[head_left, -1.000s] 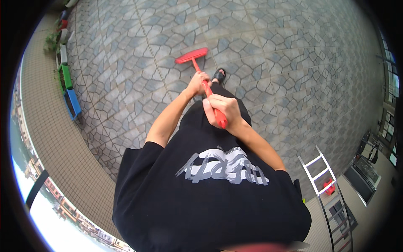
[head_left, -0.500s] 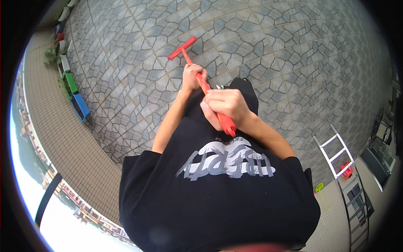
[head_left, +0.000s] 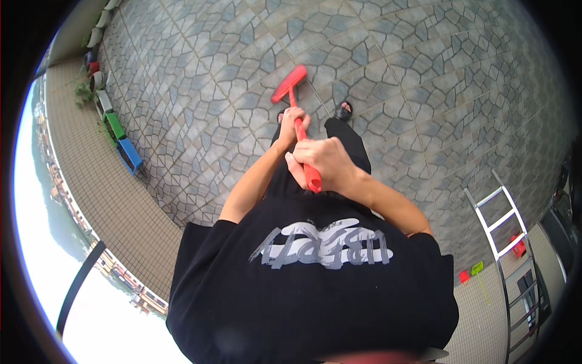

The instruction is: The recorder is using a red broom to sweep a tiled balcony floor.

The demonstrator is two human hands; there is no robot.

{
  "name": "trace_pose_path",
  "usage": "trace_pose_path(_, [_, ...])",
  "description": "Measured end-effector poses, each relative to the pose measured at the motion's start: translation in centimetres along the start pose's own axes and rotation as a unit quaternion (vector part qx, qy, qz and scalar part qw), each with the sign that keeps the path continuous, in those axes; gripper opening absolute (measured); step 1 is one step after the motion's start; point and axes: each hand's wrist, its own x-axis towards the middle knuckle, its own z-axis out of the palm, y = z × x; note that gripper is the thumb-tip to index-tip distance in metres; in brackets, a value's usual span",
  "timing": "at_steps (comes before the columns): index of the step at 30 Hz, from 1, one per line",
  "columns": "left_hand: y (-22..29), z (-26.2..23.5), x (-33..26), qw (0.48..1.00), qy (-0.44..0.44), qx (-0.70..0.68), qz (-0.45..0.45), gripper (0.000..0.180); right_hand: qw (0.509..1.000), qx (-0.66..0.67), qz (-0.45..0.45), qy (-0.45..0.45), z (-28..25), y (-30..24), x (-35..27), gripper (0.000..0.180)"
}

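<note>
A red broom [head_left: 290, 84] with a long red handle stands on the patterned stone floor in front of my feet. My left hand [head_left: 292, 122] grips the handle lower down, about the middle of the stick. Closed around the top end of the handle, my right hand [head_left: 322, 162] sits close to my chest. The broom head rests on the floor just ahead of my sandalled foot [head_left: 344, 111]. My black shirt fills the lower part of the view.
A low tiled wall [head_left: 115, 200] curves along the left, with a blue box [head_left: 129, 156], a green box [head_left: 113, 125] and small planters beside it. A metal ladder [head_left: 500, 224] leans at the right, near small red and green items [head_left: 470, 273].
The broom head has swung leftward and closer to my feet. Both hands kept their grip on the handle and drew nearer to my body.
</note>
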Motion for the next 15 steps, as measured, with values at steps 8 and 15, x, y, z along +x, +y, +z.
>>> trace_pose_path(8, [9.6, 0.8, -2.0, 0.998, 0.045, 0.034, 0.022, 0.032, 0.985, -0.028, -0.155, -0.074, -6.4, -2.6, -4.9, 0.031])
trace_pose_path(15, [3.3, -1.3, -2.9, 0.999, 0.007, 0.053, 0.002, 0.027, 0.978, -0.012, -0.209, -0.016, 0.7, 3.0, -6.8, 0.026])
